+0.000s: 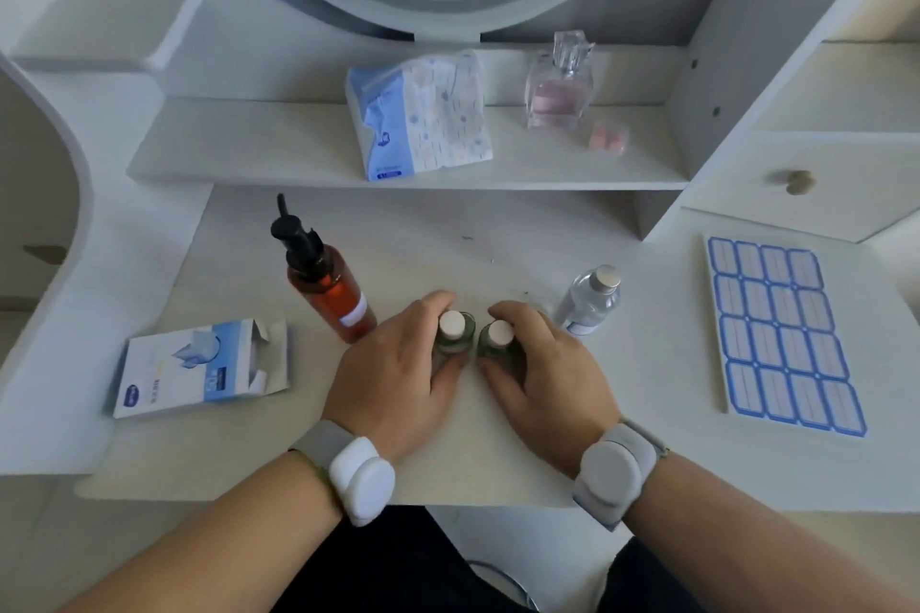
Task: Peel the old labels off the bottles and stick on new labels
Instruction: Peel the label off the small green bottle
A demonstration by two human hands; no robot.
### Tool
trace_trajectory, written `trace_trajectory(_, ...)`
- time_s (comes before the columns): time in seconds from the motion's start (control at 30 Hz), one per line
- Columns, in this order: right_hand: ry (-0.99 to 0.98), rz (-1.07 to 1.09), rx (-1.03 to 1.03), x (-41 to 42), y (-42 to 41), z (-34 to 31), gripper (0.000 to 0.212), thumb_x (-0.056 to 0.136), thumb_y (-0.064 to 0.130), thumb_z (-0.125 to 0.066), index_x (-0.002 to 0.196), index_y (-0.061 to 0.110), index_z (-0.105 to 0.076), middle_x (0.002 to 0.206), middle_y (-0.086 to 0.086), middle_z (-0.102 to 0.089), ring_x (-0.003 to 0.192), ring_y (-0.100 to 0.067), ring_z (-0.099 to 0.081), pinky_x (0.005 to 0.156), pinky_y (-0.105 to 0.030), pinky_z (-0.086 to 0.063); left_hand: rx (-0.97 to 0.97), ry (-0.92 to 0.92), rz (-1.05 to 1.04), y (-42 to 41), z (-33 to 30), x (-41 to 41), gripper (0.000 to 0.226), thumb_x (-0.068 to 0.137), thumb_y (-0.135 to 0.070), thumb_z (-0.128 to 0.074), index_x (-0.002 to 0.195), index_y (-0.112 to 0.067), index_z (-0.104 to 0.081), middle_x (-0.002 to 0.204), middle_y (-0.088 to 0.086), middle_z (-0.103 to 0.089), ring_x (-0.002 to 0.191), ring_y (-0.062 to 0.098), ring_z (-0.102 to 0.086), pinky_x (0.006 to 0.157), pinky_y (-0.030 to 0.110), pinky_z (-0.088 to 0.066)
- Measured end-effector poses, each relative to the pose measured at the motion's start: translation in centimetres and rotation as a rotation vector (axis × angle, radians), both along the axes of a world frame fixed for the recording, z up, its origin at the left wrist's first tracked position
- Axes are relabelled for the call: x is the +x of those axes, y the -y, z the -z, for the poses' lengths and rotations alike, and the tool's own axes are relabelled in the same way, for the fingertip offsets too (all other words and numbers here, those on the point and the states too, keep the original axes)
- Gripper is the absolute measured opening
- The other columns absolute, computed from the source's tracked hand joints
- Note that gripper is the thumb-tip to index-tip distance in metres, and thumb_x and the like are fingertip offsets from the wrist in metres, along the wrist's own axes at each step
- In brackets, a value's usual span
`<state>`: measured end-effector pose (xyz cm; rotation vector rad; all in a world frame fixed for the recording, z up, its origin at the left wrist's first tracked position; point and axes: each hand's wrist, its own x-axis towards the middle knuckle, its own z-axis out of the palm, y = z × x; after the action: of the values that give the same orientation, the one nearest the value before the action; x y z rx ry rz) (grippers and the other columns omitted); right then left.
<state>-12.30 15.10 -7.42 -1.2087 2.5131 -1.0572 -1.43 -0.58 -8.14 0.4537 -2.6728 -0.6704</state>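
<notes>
Two small dark green bottles with pale round caps stand side by side at the middle of the desk. My left hand (398, 373) grips the left green bottle (452, 334), fingers curled round it. The right green bottle (498, 339) is held the same way by my right hand (542, 373). To the left stands an amber pump bottle (331, 289) with a white label low on its side. A clear bottle (590, 296) with a silver cap stands to the right. The sheet of blue-bordered labels (781, 334) lies flat at the far right.
An open white and blue box (199, 368) lies at the left. On the shelf behind sit a tissue pack (418, 115), a glass perfume bottle (560, 85) and a small pink item (607, 139). A drawer knob (796, 182) is at the right.
</notes>
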Motion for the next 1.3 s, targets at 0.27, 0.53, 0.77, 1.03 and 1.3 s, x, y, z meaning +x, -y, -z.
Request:
trace_trajectory(0.27,-0.077,-0.06,-0.088,-0.4,0.0,1.6,0.043,0.093,0.027,-0.065,0.134,0.021,-0.054,0.096,0.013,-0.051,0.078,-0.006,-0.046,0.072,-0.021,-0.035,-0.175,-0.108,0.001,-0.1,1.3,0.3,0.057,0.09,-0.033,-0.073,0.139,-0.019,-0.047,0.097,-0.006,-0.065,0.078,0.015,-0.057,0.056,0.026,-0.027)
trace_trajectory(0.53,-0.05,-0.017,-0.092,0.0,0.1,0.7,0.048,0.091,0.017,-0.069,0.138,0.017,-0.055,0.093,0.006,-0.054,0.082,-0.012,-0.05,0.074,-0.02,-0.035,-0.177,-0.119,0.001,-0.6,0.9,0.3,0.052,0.094,-0.035,-0.067,0.139,-0.022,-0.043,0.114,0.0,-0.068,0.09,0.025,-0.064,0.061,0.028,-0.031)
trace_trajectory(0.77,-0.012,-0.044,-0.076,1.1,-0.8,-0.3,0.057,0.094,0.015,-0.064,0.148,0.022,-0.048,0.107,-0.003,-0.065,0.095,-0.02,-0.06,0.083,-0.02,-0.038,-0.218,-0.169,-0.018,-1.6,0.2,1.3,0.059,0.082,-0.023,-0.075,0.134,-0.016,-0.046,0.123,0.009,-0.046,0.095,0.032,-0.057,0.065,0.04,-0.052)
trace_trajectory(1.03,0.321,-0.074,-0.2,1.8,-2.7,-0.2,0.073,0.086,0.019,-0.063,0.154,0.032,-0.039,0.12,0.001,-0.069,0.115,-0.016,-0.065,0.107,-0.037,-0.049,-0.195,-0.195,0.261,-4.3,0.2,2.9,0.073,0.086,-0.027,-0.074,0.148,-0.028,-0.037,0.124,-0.002,-0.05,0.082,0.01,-0.047,0.07,0.034,-0.053)
trace_trajectory(1.3,0.379,-0.153,-0.183,2.1,-2.8,-0.3,0.088,0.078,0.025,-0.054,0.16,0.032,-0.024,0.126,-0.004,-0.067,0.116,-0.019,-0.065,0.107,-0.045,-0.049,-0.189,-0.181,0.266,-3.8,0.7,2.5,0.072,0.088,-0.032,-0.073,0.151,-0.033,-0.039,0.128,-0.001,-0.058,0.101,0.023,-0.063,0.076,0.039,-0.058)
